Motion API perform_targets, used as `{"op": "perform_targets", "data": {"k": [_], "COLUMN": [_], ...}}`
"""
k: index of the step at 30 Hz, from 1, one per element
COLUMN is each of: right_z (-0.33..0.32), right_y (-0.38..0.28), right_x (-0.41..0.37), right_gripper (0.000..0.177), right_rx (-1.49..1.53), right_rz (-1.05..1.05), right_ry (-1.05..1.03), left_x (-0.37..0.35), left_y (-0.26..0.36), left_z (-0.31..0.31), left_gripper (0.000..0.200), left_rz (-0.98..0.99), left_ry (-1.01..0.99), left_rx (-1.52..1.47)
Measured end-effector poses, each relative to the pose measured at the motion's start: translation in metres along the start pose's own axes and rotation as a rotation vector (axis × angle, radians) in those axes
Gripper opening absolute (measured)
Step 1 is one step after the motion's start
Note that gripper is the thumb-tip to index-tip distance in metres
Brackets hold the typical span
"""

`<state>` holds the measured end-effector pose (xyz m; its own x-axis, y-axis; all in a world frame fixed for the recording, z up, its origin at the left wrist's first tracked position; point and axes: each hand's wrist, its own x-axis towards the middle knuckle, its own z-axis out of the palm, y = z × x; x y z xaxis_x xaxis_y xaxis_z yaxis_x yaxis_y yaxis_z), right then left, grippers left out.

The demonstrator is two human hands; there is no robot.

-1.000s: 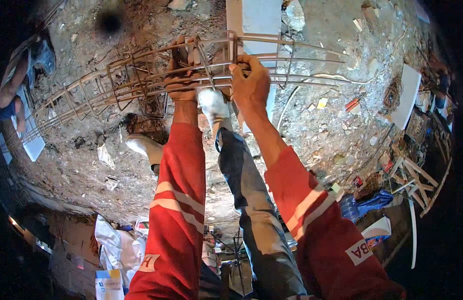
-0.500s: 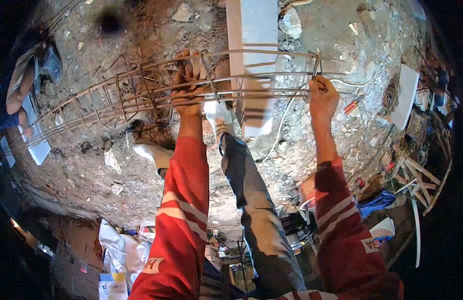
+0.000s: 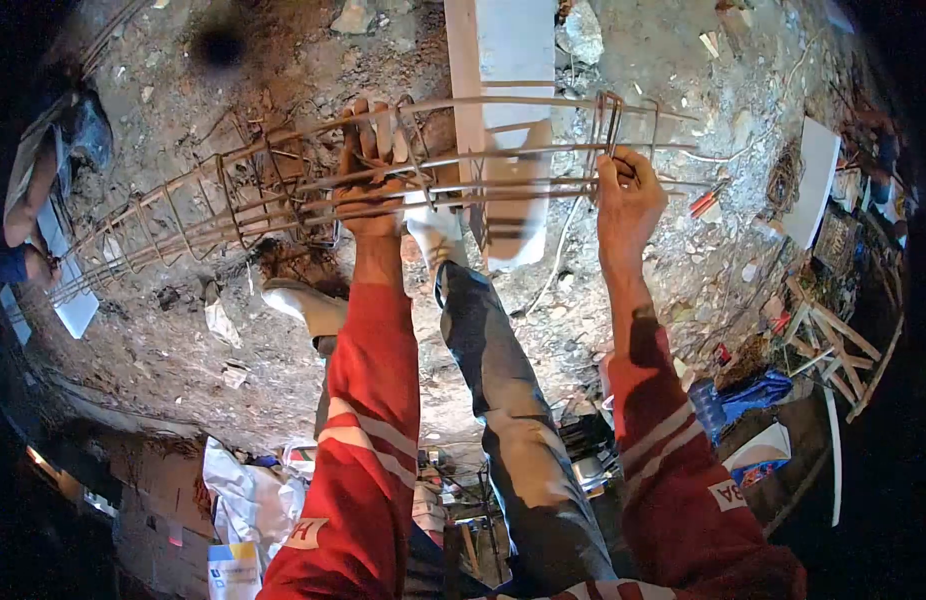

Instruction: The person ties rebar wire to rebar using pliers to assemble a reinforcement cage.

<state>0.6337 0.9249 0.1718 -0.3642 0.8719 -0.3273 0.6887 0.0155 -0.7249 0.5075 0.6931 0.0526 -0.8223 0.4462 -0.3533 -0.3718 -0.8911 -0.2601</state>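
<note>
Clenches left hand (image 3: 368,170) over the upper long bars of the rebar cage (image 3: 233,190), fingers wrapped right round, thumb hidden; likely gripped at mid-length to carry the weight and stop the cage rolling. Closes right hand (image 3: 628,200) on the cage well to the right of the left hand, fingertips pinching at the foot of a stirrup (image 3: 605,120) where the loop crosses the long bars; probably held there to keep that loop square to the bars, though cannot tell how tight. Holds cage level across both hands, raised off the ground, running far out past the left hand and only a little past the right. Under and between the hands: a white plank (image 3: 513,50) lying across beneath the bars, seemingly as a rest, with a pale shoe (image 3: 431,228) planted just below the left hand, perhaps for bracing. Second shoe (image 3: 301,303) further back, left of that wrist. Just right of the right hand, red-handled pliers (image 3: 705,204) on the rubble, within reach. Far left of the left hand, another person (image 3: 28,190) near the cage's far end.
</note>
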Motion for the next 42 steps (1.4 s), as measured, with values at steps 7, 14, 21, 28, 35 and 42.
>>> {"op": "perform_targets", "data": {"k": [7,14,21,28,35,42], "right_z": [-0.006,0.066,0.096,0.108,0.105,0.116], "right_y": [-0.051,-0.045,-0.02,-0.001,0.001,-0.03], "right_x": [-0.053,-0.068,-0.057,-0.051,-0.057,-0.094], "right_gripper": [0.015,0.021,0.021,0.017,0.016,0.009], "right_rx": [0.2,0.074,-0.124,-0.242,-0.297,-0.26], "right_rz": [0.15,0.002,-0.103,-0.073,-0.168,-0.343], "right_ry": [-0.158,-0.223,-0.16,-0.199,-0.116,-0.306], "left_x": [-0.015,-0.012,-0.001,-0.001,-0.021,-0.12], "left_y": [-0.006,0.001,0.006,0.014,0.033,0.023], "left_z": [0.03,0.014,-0.009,-0.034,-0.077,-0.07], "left_gripper": [0.046,0.043,0.043,0.046,0.04,0.028], "left_rz": [-0.036,-0.016,-0.02,-0.108,-0.152,0.143], "left_ry": [0.012,0.092,-0.027,-0.045,0.132,0.863], "left_rx": [-0.05,0.026,0.194,0.112,0.162,0.488]}}
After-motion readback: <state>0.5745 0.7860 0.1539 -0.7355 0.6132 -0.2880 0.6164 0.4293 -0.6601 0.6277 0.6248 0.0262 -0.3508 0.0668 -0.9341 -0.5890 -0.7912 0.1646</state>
